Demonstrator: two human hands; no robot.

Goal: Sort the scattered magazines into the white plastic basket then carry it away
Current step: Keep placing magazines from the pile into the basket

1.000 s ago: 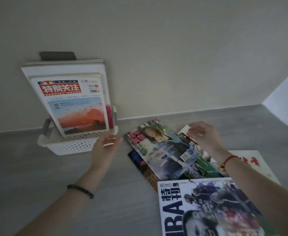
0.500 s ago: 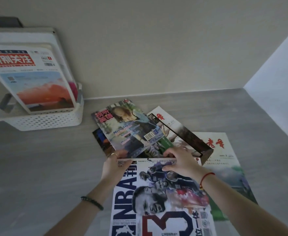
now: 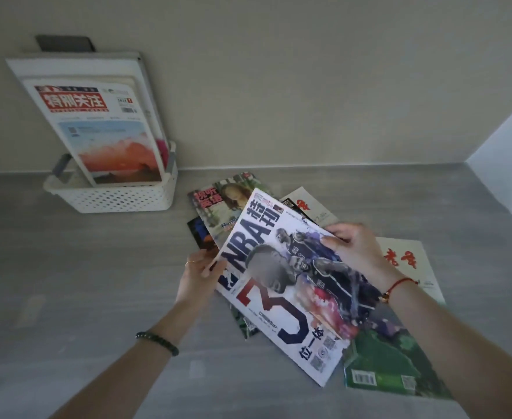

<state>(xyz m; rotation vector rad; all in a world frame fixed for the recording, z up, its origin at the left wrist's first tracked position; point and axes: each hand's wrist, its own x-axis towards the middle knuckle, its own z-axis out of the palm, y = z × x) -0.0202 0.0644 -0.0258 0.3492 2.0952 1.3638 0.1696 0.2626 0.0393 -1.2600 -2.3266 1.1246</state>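
Both hands, left hand (image 3: pixel 198 272) and right hand (image 3: pixel 351 247), pinch the glossy NBA magazine (image 3: pixel 288 282) above the scattered pile; the white perforated plastic basket (image 3: pixel 118 195) sits far left. Being floppy, it may catch on the basket's upright magazines.

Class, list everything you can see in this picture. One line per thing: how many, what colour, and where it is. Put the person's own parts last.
NBA magazine: one, white with dark blue and red print, held tilted above the pile by both hands.
Loose magazines: at least four, green, white and dark covers, overlapping on the floor under and beside the held one.
White plastic basket: one, perforated, grey handles, on the floor by the wall, at left.
Magazines in the basket: several, exact count unclear, front one white with a red title, standing and leaning on the wall.
Floor: grey.
Wall: beige.
Left hand: one, ring, dark bead bracelet, on the magazine's left edge.
Right hand: one, red string bracelet, on its right edge.
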